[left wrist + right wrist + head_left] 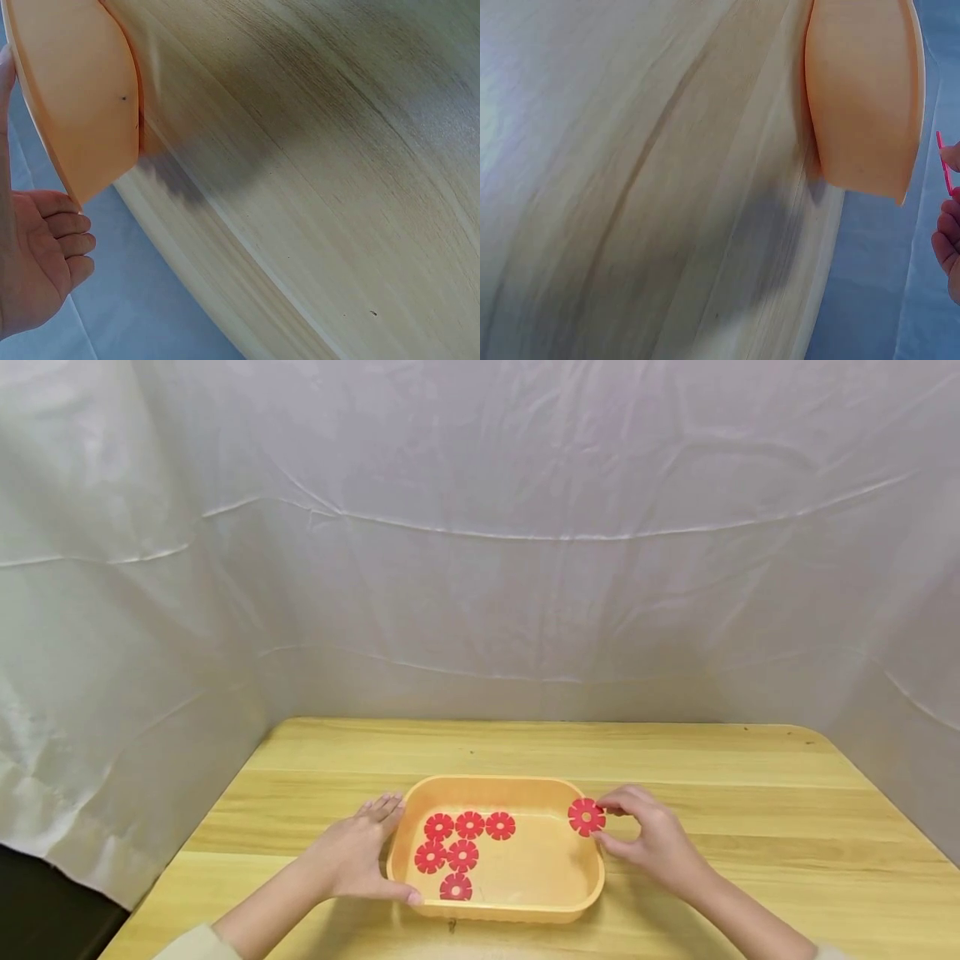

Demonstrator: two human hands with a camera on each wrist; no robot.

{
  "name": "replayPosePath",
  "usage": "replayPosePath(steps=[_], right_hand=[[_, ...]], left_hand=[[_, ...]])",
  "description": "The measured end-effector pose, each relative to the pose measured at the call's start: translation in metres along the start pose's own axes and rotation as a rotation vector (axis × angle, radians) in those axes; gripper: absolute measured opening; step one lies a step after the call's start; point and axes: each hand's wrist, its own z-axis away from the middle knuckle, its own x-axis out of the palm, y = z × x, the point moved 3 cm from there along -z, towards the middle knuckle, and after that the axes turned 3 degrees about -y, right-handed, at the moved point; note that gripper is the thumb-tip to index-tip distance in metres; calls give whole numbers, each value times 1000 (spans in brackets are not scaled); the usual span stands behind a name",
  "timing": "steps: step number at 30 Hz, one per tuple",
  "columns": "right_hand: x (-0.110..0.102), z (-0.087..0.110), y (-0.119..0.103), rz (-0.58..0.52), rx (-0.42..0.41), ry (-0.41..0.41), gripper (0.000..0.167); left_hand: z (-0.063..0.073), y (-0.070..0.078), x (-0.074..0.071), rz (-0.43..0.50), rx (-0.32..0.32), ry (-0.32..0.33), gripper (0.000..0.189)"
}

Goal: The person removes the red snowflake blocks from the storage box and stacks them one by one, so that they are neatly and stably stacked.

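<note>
A shallow orange plastic tray (532,912) stands on the table. My right hand (656,839) pinches a red notched, flower-shaped plastic disc (577,818) between thumb and fingertips at the tray's right rim. Edge-on, the same disc (944,161) shows as a thin pink line in the right wrist view, above the rim. My left hand (356,852) rests against the tray's left end, thumb at the near rim and fingers along the left side. Several matching red discs (470,824) lie flat in the left half of the tray, mostly in rows.
The tray sits near the front of a light wooden table (750,802). Pale, creased cloth (525,610) hangs behind the table and along both sides. A dark area (45,902) shows beyond the table at the lower left.
</note>
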Motion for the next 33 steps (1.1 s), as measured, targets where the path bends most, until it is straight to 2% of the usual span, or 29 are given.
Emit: replayPosePath(steps=[23, 33], right_hand=[[-20, 24, 25, 74, 2, 70, 44], [-24, 28, 34, 80, 2, 91, 44]], left_hand=[[0, 0, 0, 21, -19, -16, 117], [0, 1, -2, -20, -5, -7, 117]])
